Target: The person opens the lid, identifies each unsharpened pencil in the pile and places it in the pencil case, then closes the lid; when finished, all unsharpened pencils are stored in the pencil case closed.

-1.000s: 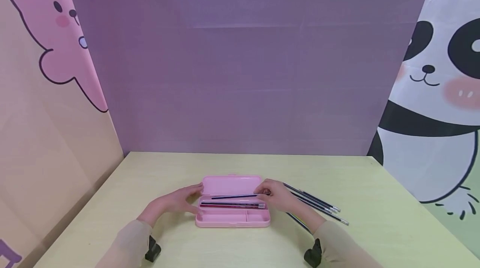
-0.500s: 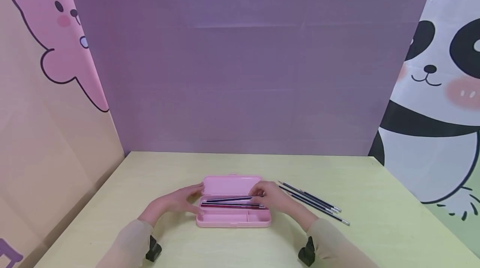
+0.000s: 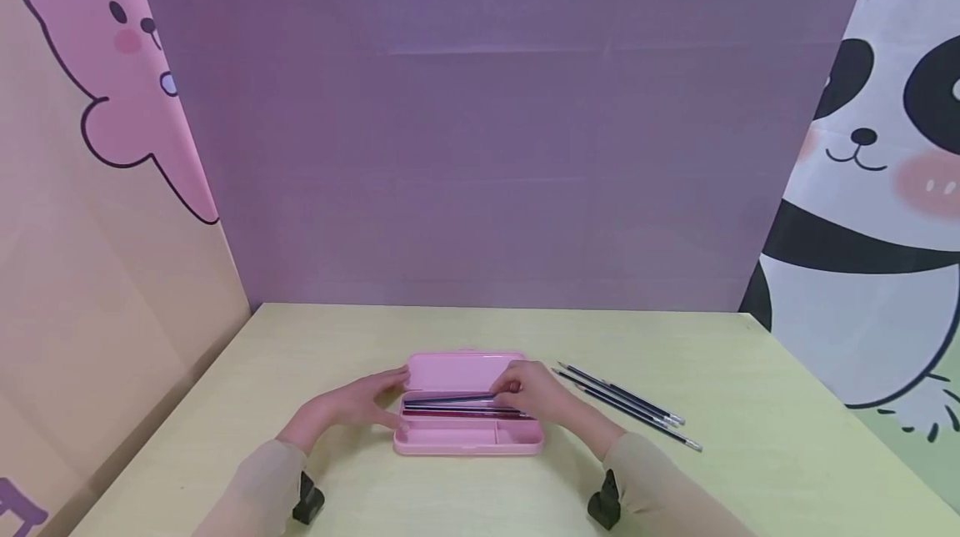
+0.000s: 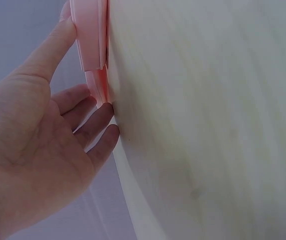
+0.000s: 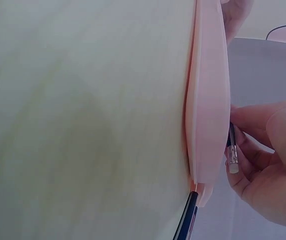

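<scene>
A pink pencil case (image 3: pixel 450 437) lies open on the table, its lid (image 3: pixel 457 370) folded back on the far side. Several pencils (image 3: pixel 450 412), dark ones and a red one, lie in its long back compartment. My right hand (image 3: pixel 532 391) pinches a dark pencil (image 5: pixel 232 145) over the case's right part, the white eraser end showing by the fingers in the right wrist view. My left hand (image 3: pixel 360 399) rests at the case's left end with fingers spread. Its thumb (image 4: pixel 65 35) touches the case wall and its fingertips reach the lid's edge.
Several dark pencils (image 3: pixel 630 404) with white eraser ends lie slantwise on the pale wooden table (image 3: pixel 337 328), right of the case. A purple backdrop (image 3: pixel 480 145) stands behind the table. Dark wrist cameras (image 3: pixel 308 499) sit on both sleeves.
My right hand has moved a little left, bringing its pencil down into the back compartment beside the others. My left hand stays at the case's left end.
</scene>
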A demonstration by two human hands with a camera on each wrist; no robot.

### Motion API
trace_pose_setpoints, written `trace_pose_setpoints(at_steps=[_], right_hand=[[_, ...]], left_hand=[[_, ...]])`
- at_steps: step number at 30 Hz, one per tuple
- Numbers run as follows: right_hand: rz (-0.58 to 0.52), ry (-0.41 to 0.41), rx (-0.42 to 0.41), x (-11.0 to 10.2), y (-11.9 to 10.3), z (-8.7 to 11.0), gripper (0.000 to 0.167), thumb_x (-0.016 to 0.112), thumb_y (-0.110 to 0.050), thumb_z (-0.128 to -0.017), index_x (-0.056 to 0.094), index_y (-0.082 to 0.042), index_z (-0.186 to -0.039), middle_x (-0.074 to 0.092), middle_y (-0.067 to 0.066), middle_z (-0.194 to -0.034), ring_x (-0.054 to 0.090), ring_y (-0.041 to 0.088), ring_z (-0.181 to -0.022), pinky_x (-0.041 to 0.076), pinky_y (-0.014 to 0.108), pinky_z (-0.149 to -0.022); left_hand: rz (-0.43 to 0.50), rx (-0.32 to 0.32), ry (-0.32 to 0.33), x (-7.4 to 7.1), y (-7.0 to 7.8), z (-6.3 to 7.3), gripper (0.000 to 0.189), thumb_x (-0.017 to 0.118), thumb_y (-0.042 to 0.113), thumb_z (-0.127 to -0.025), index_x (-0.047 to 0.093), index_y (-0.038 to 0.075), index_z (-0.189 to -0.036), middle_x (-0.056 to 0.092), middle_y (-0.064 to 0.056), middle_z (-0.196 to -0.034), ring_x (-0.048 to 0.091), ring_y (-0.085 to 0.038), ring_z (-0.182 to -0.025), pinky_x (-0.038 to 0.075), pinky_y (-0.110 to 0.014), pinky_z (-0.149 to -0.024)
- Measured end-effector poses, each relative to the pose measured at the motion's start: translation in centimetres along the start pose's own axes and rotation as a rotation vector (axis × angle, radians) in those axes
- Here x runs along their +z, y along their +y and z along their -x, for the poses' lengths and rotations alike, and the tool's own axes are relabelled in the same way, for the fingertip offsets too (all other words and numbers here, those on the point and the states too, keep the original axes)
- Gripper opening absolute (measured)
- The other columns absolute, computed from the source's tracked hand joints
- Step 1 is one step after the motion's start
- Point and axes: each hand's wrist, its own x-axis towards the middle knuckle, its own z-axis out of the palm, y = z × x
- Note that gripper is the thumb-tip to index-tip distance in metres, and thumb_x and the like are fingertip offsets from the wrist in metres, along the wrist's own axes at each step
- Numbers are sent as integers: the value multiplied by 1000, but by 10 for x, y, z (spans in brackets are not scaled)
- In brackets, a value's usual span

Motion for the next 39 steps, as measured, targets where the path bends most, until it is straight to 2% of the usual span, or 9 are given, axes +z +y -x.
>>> trace_pose_setpoints(at_steps=[8,16,25,31,39], right_hand=[[15,7,40,-2,-1,2,10,68,-4,-82,73,-2,-91,68,4,-83,55,9,-73,48,17,-64],[3,25,92,-6,1,5,10,67,-7,-84,72,-4,-92,68,1,-83,54,6,-72,48,17,-62],[-28,26,173,-11,0,11,13,67,-14,-86,71,-6,-95,65,-2,-83,49,8,-70,45,18,-61],[-61,27,240,-15,0,15,15,67,-16,-87,70,-8,-99,65,-2,-87,52,11,-75,48,18,-64],[-67,37,150,-28,3,30,19,66,-14,-87,68,-3,-103,66,1,-88,56,10,-75,51,18,-65]], left_hand=[[1,5,0,0,3,1,96,79,39,-72,28,6,-147,23,-17,-154,19,-38,-141,17,-56,-115],[-3,5,-2,0,3,0,96,78,40,-73,28,6,-147,22,-16,-154,19,-38,-142,17,-55,-115],[4,-10,-3,0,5,1,95,78,38,-73,27,7,-148,21,-17,-155,18,-39,-142,16,-56,-115],[-3,-11,0,1,4,1,96,78,39,-73,27,7,-148,21,-16,-155,18,-38,-142,16,-55,-116],[2,-11,1,1,4,1,95,78,38,-73,28,6,-147,21,-17,-155,18,-39,-142,16,-55,-115]])
